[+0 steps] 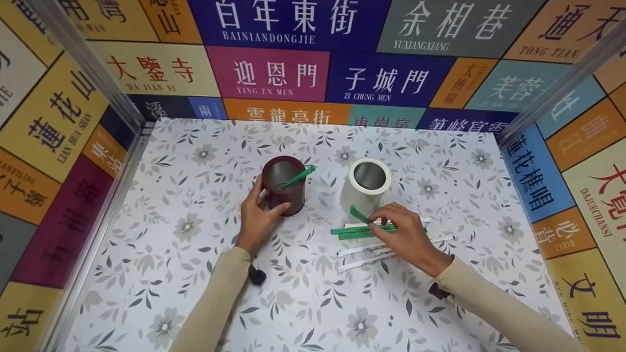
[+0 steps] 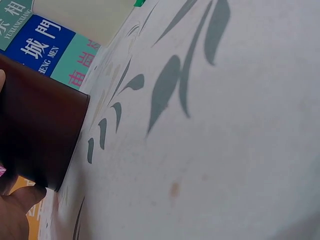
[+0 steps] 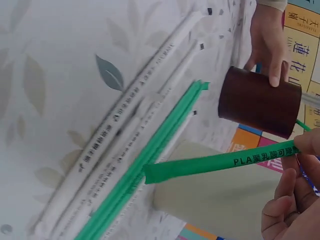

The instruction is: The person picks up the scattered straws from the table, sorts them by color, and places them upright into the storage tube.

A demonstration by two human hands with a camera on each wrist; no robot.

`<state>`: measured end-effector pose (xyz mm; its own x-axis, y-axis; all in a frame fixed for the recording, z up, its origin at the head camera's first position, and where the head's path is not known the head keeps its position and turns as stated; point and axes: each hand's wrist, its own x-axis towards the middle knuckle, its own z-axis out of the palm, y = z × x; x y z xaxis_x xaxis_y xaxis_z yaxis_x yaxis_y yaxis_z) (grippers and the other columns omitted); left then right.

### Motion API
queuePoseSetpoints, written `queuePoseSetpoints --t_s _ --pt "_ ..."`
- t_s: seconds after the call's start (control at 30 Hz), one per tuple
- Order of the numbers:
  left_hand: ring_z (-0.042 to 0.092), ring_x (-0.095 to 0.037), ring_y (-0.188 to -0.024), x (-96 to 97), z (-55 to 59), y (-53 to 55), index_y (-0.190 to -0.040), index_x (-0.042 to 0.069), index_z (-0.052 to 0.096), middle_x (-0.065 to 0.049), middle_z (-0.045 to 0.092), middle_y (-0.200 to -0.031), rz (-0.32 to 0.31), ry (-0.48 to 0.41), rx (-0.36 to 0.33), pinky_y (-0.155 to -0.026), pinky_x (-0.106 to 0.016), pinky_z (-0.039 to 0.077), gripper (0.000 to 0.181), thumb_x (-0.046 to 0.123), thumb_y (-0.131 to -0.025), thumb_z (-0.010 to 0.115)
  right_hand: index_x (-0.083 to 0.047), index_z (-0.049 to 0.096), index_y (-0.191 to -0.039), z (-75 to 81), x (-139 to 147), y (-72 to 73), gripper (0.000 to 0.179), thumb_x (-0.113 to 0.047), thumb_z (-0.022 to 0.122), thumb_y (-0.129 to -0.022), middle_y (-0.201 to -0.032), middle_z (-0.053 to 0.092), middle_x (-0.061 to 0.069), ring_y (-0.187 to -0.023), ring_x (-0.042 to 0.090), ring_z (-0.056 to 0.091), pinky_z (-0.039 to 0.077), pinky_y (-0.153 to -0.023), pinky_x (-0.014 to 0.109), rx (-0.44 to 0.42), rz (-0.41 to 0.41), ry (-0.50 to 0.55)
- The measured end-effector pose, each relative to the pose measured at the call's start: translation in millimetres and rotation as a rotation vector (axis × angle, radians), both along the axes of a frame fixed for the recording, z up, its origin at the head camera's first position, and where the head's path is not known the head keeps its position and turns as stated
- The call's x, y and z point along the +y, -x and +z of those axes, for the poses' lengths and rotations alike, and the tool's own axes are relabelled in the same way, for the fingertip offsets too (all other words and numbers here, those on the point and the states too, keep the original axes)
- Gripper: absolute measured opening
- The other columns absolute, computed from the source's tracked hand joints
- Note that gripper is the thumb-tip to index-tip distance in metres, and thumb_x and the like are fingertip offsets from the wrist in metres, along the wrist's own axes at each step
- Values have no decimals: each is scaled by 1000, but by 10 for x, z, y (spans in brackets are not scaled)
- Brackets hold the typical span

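Note:
My left hand (image 1: 255, 224) grips a dark red-brown cylindrical cup (image 1: 287, 203) standing on the table, thumb and fingers around its sides. One green wrapped straw (image 1: 302, 175) leans inside that cup, its end poking above the rim. With thumb and fingertips my right hand (image 1: 405, 235) pinches another green paper-wrapped straw (image 3: 215, 162), printed "PLA" in the right wrist view. This straw is raised over the others, close in front of a cream-white cup (image 1: 350, 194) whose visible inside holds nothing. Below the right hand lie green wrapped straws (image 1: 356, 235) and several white wrapped straws (image 1: 359, 250).
The table (image 1: 186, 283) has a white cover with grey leaves and flowers. Panels with coloured blocks and Chinese lettering (image 1: 274, 73) wall in the back and both sides. Metal posts (image 1: 547, 88) stand at the rear corners.

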<state>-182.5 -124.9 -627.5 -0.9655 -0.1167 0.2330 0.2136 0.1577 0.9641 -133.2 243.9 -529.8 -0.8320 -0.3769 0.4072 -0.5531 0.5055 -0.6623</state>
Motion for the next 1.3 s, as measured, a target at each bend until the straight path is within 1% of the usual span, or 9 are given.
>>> queuePoseSetpoints --t_s 0.13,0.27,0.5,0.57,0.73,0.83,1.03,1.13,1.3 --pt "47 -28 -156 -6 9 -4 -172 20 41 -6 49 -170 0 1 2 -123 -45 48 103 21 -86 98 -17 83 -102 110 -71 17 22 2 86 -92 -97 77 -4 -81 24 63 47 -64 32 4 5 58" --pt "47 -31 -156 -8 -2 3 -172 15 40 -9 48 -170 -1 0 10 -121 -45 50 105 17 -86 99 -18 84 -104 222 -144 42 22 0 87 -93 -101 78 -3 -83 26 64 48 -68 31 -22 15 121" --pt "46 -28 -157 -7 1 27 -172 17 40 -7 48 -170 -4 2 2 -122 -43 48 105 19 -86 99 -15 84 -106 446 -279 134 16 -2 86 -96 -100 77 1 -88 17 64 52 -75 29 -109 6 219" --pt "46 -29 -156 -7 12 23 -172 18 40 -7 48 -170 1 2 -9 -123 -43 48 105 20 -86 99 -14 84 -106 513 -325 190 14 -4 86 -96 -98 76 1 -87 16 64 53 -75 26 -122 0 242" --pt "46 -31 -156 10 35 12 -172 20 40 -7 48 -170 10 -14 -40 -125 -46 45 105 15 -85 99 -12 84 -107 629 -429 373 11 -6 85 -97 -96 75 3 -81 22 65 54 -74 26 -136 -15 302" --pt "46 -30 -156 26 29 4 -172 21 41 -6 48 -170 8 -25 -34 -125 -46 45 105 14 -84 99 -10 84 -106 659 -487 494 10 -7 85 -98 -96 76 5 -79 23 65 55 -71 26 -147 -32 334" --pt "47 -29 -155 30 -6 -3 -172 22 40 -5 49 -169 -13 -5 -3 -124 -44 47 105 22 -85 99 -3 84 -106 683 -612 686 10 -2 85 -96 -97 77 11 -78 23 65 53 -68 24 -178 -48 405" --pt "48 -32 -155 22 -14 3 -173 21 38 -6 48 -170 -19 12 6 -123 -44 47 105 24 -87 98 1 83 -107 720 -682 757 11 0 84 -96 -99 76 15 -76 25 65 54 -69 24 -178 -46 444" --pt "49 -35 -154 -8 9 18 -174 18 37 -9 47 -171 -9 37 3 -122 -44 49 106 24 -87 98 -1 84 -106 855 -821 900 10 -4 85 -97 -101 78 10 -84 24 69 58 -77 28 -125 -50 485"
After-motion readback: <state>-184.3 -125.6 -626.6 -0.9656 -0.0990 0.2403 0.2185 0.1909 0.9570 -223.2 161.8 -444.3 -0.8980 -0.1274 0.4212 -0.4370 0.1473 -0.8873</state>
